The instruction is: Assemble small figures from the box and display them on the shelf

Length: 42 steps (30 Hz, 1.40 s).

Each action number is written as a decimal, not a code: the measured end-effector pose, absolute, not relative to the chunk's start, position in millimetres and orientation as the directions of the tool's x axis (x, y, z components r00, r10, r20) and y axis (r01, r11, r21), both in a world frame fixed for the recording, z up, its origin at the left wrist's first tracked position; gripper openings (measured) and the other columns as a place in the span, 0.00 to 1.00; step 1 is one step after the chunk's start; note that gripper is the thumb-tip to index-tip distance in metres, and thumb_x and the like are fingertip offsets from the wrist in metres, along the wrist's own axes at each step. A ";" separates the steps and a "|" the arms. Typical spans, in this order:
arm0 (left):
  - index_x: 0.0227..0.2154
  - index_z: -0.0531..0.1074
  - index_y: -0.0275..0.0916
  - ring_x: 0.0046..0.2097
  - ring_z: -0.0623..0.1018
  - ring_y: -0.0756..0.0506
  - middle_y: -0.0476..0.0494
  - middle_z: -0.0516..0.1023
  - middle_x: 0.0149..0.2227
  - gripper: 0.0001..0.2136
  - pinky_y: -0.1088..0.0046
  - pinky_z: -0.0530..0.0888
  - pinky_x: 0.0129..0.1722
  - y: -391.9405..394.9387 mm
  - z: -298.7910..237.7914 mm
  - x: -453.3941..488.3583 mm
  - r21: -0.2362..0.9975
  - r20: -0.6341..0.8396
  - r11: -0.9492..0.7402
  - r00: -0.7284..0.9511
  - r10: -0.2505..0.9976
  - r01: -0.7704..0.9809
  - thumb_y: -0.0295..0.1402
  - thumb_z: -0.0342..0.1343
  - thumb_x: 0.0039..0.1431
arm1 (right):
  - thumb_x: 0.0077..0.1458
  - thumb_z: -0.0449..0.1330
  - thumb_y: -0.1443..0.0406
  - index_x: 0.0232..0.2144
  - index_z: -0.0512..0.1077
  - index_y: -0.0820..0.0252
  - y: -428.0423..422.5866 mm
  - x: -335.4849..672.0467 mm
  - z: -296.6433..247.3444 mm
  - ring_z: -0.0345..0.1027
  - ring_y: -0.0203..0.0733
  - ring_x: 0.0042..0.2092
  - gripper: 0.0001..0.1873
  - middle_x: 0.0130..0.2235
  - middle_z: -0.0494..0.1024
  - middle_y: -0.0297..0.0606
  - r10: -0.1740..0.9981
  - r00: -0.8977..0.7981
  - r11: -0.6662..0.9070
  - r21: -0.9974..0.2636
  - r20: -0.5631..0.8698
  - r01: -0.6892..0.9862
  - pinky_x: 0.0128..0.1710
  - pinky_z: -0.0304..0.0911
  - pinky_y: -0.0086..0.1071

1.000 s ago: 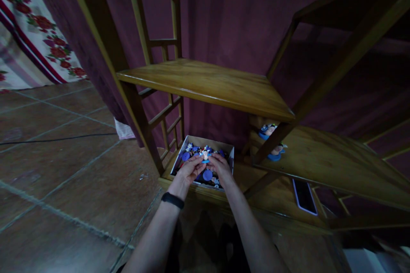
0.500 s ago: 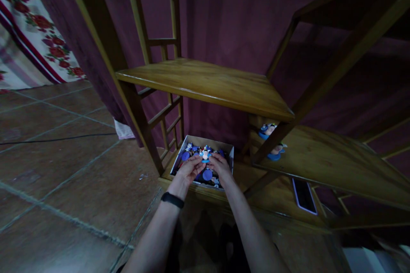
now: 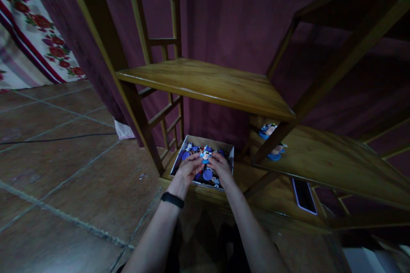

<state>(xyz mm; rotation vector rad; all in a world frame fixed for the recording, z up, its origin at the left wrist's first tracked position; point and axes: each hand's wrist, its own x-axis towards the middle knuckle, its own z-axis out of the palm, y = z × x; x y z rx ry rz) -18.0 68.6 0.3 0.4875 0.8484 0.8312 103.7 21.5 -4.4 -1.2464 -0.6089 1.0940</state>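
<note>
Between my fingertips is a small blue and white toy figurine [image 3: 205, 157] on a blue base. My left hand [image 3: 190, 168] pinches it from the left, with a black band on that wrist. From the other side my right hand [image 3: 220, 164] grips it too. Both hands are over an open white-walled box [image 3: 231, 155] filled with several small figurines and purple round pieces [image 3: 207, 174]. The box stands on the bottom board of a wooden shelf. My wrists hide part of its near edge.
A wooden shelf board [image 3: 205, 79] spans above the box. Two blue-based figurines [image 3: 274, 153] stand on the right-hand board [image 3: 320, 158], partly behind a slanting post. Lower right lies a phone [image 3: 304, 196]. A dark curtain [image 3: 224, 21] hangs behind; a cable [image 3: 57, 140] crosses the tiled floor.
The figurine has tilted or turned slightly between my fingers. Both hands stay in nearly the same place, and everything else looks unmoved.
</note>
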 end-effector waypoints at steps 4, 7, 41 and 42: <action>0.31 0.71 0.34 0.26 0.76 0.53 0.46 0.76 0.26 0.08 0.79 0.75 0.29 69.0 1.9 -18.3 0.669 -0.450 0.599 0.402 0.798 -0.440 0.17 0.57 0.49 | 0.37 0.65 0.57 0.31 0.73 0.59 22.5 104.1 -5.9 0.69 0.37 0.35 0.17 0.33 0.75 0.32 0.891 0.414 -0.062 -0.954 -0.186 -0.295 0.33 0.68 0.29; 0.31 0.71 0.34 0.26 0.76 0.53 0.46 0.76 0.26 0.08 0.79 0.75 0.28 69.1 1.4 -17.9 0.666 -0.436 0.592 0.406 0.803 -0.454 0.17 0.56 0.49 | 0.37 0.65 0.56 0.31 0.73 0.59 22.7 104.3 -5.9 0.69 0.37 0.35 0.18 0.33 0.75 0.33 0.886 0.427 -0.061 -0.959 -0.181 -0.278 0.32 0.68 0.29; 0.26 0.70 0.34 0.22 0.74 0.54 0.48 0.73 0.22 0.05 0.80 0.75 0.26 68.4 5.0 -15.1 0.632 -0.483 0.611 0.375 0.791 -0.477 0.18 0.56 0.50 | 0.40 0.62 0.55 0.34 0.72 0.59 25.1 106.1 -10.9 0.67 0.35 0.28 0.18 0.29 0.74 0.32 0.884 0.448 -0.063 -0.982 -0.137 -0.177 0.28 0.66 0.29; 0.26 0.70 0.34 0.22 0.74 0.54 0.48 0.73 0.21 0.05 0.80 0.75 0.26 68.2 5.2 -15.1 0.631 -0.480 0.611 0.377 0.792 -0.479 0.18 0.56 0.50 | 0.40 0.62 0.55 0.34 0.72 0.59 24.9 106.3 -10.8 0.67 0.35 0.28 0.18 0.29 0.74 0.32 0.886 0.443 -0.062 -0.982 -0.135 -0.177 0.29 0.66 0.29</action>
